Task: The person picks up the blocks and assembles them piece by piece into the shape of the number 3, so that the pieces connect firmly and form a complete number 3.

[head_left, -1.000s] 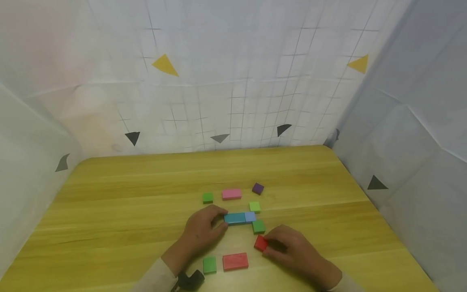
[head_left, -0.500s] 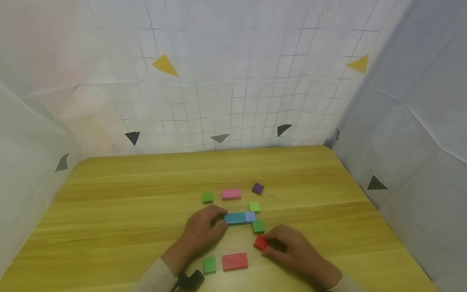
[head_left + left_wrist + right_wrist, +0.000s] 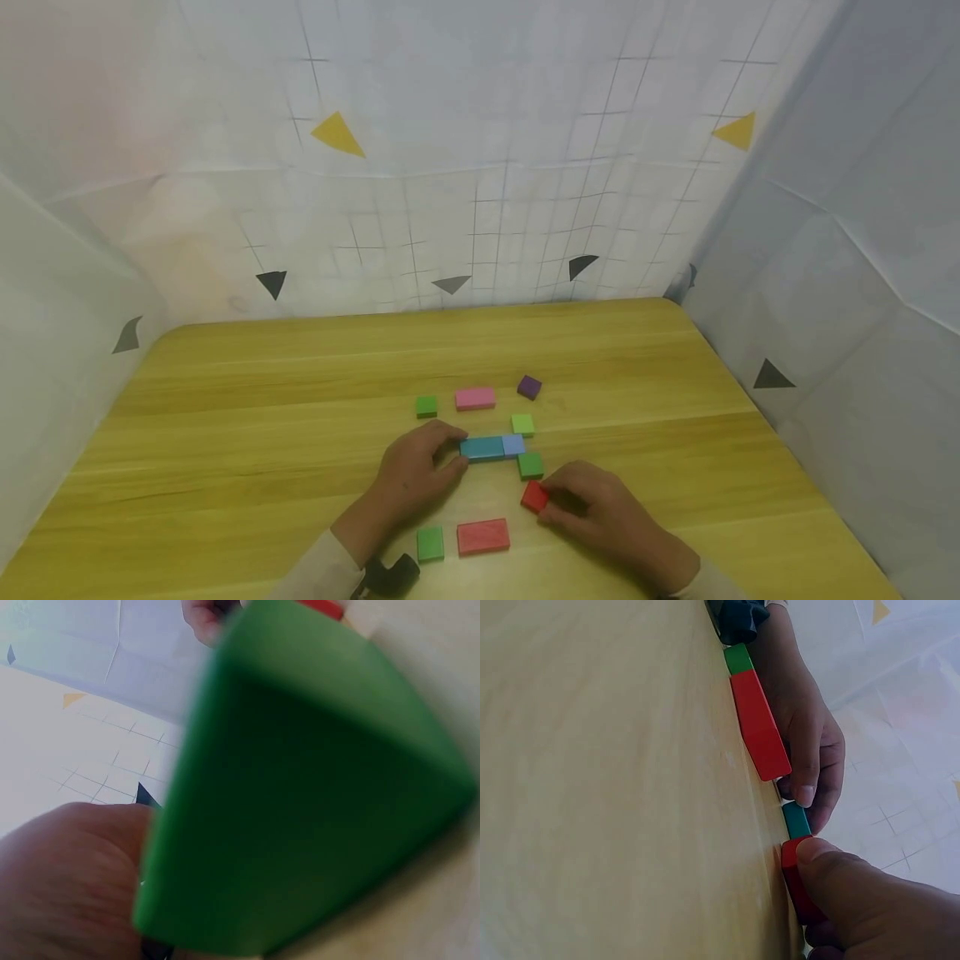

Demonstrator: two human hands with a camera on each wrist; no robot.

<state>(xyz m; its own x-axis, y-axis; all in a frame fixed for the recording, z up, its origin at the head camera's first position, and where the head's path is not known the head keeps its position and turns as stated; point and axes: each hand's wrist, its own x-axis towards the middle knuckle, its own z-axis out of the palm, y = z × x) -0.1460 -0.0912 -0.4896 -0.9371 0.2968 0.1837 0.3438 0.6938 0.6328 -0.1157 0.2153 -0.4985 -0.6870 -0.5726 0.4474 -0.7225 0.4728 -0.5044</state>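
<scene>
Pinching the small red block [image 3: 533, 497], right fingers [image 3: 564, 477] sit well inside the table edge [image 3: 738, 393]; left fingers [image 3: 450, 432] clamp the teal block [image 3: 482, 448].

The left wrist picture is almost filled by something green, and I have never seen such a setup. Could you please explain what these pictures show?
There is no machine here: a person works barehanded. The wide view is taken from the person's head, looking forward and down at the table; the other two views come from the wrists. The large green shape is a green block, very close to that camera. Also on the table are a pink block, a purple block, a long red block and others. The left hand pinches one end of the teal block. The right hand pinches the small red block.
</scene>
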